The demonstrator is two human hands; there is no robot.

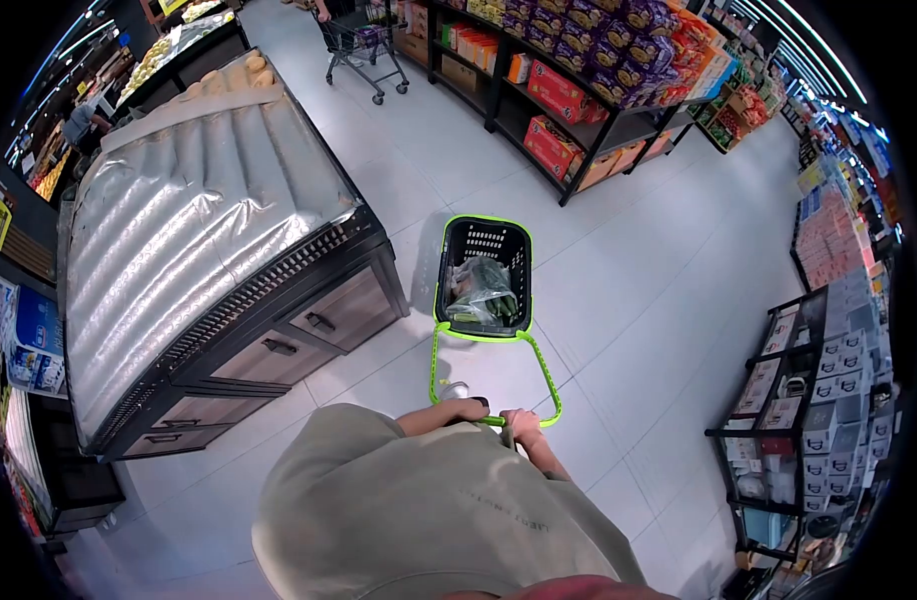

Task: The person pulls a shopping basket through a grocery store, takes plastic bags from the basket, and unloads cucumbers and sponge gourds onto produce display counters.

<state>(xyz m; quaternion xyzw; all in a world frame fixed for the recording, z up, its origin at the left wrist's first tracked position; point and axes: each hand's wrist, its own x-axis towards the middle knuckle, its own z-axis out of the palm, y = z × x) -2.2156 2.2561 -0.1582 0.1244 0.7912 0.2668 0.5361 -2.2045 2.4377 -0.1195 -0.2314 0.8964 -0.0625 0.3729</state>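
Head view: basket [487, 219] on tiled shop floor [619, 300] near shelves [589, 130]

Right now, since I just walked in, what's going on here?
A person is in a store with a black and green basket on the floor in front of them. Their right hand holds its long green handle, and the left hand is close beside it, grip unclear. Clear bags with something green inside lie in the basket. A cart stands farther off.

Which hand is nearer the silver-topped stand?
Left. The left hand is by the green handle, on the side toward the stand; the right hand is at the handle too, farther from the stand.
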